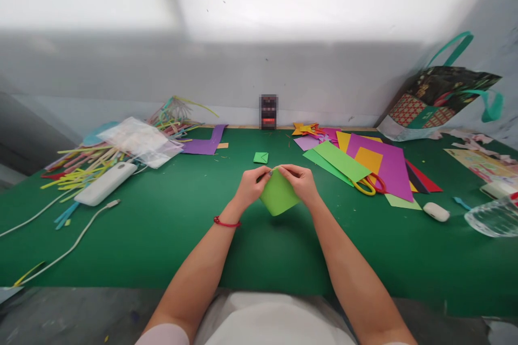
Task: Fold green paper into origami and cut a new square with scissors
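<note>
A light green sheet of paper (278, 195) hangs between my two hands just above the green table. My left hand (254, 182) pinches its top edge from the left, thumb and fingers pressed together. From the right, my right hand (298, 179) grips the same top edge close by, so the fingertips of both hands nearly meet. One corner of the sheet points down toward me. Beyond my hands, a small folded green paper (261, 158) lies flat, with crease lines showing on it. Exactly how the top edge is bent is hidden by my fingers.
Coloured paper sheets (386, 164) and scissors (366, 186) lie at right, near a white case (436, 212) and a plastic bottle (493, 216). Paper strips (93, 164), a white power bank (106, 183) and a cable (81, 237) occupy the left. A bag (429, 99) stands at back right.
</note>
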A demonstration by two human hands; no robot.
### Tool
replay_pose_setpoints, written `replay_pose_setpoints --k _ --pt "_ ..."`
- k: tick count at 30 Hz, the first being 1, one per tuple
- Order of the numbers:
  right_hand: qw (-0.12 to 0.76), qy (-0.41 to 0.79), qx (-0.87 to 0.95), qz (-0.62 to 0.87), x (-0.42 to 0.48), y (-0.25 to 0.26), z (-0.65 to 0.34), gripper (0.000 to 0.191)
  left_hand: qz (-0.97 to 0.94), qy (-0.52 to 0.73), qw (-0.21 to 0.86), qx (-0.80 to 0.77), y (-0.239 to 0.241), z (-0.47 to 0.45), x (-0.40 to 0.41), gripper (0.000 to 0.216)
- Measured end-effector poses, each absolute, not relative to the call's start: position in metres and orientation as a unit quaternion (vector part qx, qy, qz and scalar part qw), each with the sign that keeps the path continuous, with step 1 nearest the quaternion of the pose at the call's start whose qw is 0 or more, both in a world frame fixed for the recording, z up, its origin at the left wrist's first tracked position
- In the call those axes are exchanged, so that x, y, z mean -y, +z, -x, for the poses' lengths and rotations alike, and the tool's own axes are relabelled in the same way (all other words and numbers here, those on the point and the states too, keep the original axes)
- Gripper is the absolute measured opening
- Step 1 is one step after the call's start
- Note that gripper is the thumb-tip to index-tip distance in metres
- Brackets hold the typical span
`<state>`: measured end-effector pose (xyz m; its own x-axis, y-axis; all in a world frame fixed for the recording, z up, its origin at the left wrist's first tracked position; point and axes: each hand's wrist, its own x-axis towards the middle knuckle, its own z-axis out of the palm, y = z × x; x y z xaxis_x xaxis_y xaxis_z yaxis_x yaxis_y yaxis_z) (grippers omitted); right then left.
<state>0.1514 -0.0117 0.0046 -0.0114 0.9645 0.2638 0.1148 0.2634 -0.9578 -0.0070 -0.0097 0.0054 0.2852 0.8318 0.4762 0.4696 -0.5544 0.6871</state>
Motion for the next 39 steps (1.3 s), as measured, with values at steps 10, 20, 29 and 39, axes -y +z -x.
replay_pose_setpoints --k 10,20,29,39 --pt "0.492 0.377 0.660 0.424 0.0135 0.0094 -0.1598 0.026 -0.783 0.403 0.226 -0.417 0.0065 0.0068 0.0097 0.019" --pt "0.493 0.406 0.646 0.418 0.0133 0.0068 -0.1572 0.030 -0.781 0.409 0.229 -0.412 0.0083 0.0073 0.0105 0.018" --pt "0.487 0.410 0.651 0.414 0.0156 0.0093 -0.1582 0.035 -0.788 0.405 0.242 -0.395 0.0090 0.0082 0.0122 0.019" --pt "0.535 0.341 0.645 0.425 0.0132 0.0068 -0.1613 0.032 -0.709 0.403 0.399 -0.420 0.0092 0.0074 0.0062 0.028"
